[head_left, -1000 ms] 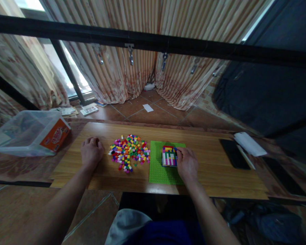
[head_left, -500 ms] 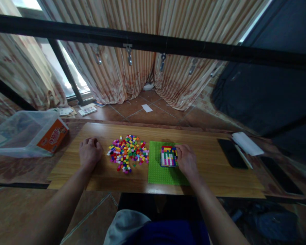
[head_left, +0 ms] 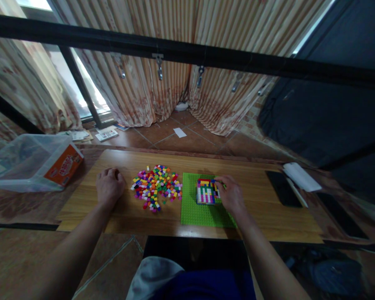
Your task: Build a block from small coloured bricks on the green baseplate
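Note:
A low block of stacked toy bricks (head_left: 206,192) in many colours stands on a green baseplate (head_left: 193,214). My right hand (head_left: 230,192) is at its far right corner, thumb and fingers pinched together on a small toy brick there, apparently blue; the fingers partly cover it. To the left of the plate spreads a loose pile of small toy bricks (head_left: 158,186). Beyond that pile, my left hand (head_left: 109,185) rests on the wooden table (head_left: 125,221) with its fingers curled in, and nothing shows in it.
A clear plastic box (head_left: 28,166) with an orange label stands at the far left. Toward the table's right end lie a black phone-like slab (head_left: 283,188) and a white object (head_left: 301,176). A dark horizontal bar (head_left: 181,48) with hanging clips crosses in front of the curtains.
My right hand has shifted slightly right and its fingertips have drawn back a little, showing more of the brick block's right side. My left hand stays where it was.

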The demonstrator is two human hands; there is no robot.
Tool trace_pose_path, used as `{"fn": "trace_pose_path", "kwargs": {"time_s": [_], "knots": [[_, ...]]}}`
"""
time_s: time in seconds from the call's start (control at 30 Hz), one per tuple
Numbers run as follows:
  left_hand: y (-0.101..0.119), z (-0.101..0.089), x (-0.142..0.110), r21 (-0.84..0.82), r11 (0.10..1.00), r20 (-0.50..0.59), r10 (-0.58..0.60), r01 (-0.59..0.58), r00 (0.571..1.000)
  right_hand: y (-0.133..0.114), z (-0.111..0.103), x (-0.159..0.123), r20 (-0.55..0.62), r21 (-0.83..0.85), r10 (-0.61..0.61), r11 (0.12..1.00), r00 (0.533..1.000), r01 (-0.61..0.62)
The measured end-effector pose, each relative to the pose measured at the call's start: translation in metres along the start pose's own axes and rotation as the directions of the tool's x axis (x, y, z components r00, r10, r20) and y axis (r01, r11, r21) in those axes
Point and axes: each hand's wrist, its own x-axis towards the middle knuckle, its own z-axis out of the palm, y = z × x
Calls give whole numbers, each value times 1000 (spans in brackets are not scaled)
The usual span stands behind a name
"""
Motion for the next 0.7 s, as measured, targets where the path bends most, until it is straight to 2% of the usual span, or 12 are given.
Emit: {"fn": "trace_pose_path", "kwargs": {"time_s": [0.37,0.53,0.7], "knots": [[0,0,0,14,1000,7,4,-4,1000,7,-10,18,174,13,-22,1000,984,20],[2,-2,0,6,1000,16,9,-9,1000,6,-15,32,278,4,-13,1000,961,12],[1,-1,0,-5,1000,11,4,-4,1000,8,-17,36,303,-2,-41,999,952,44]]}}
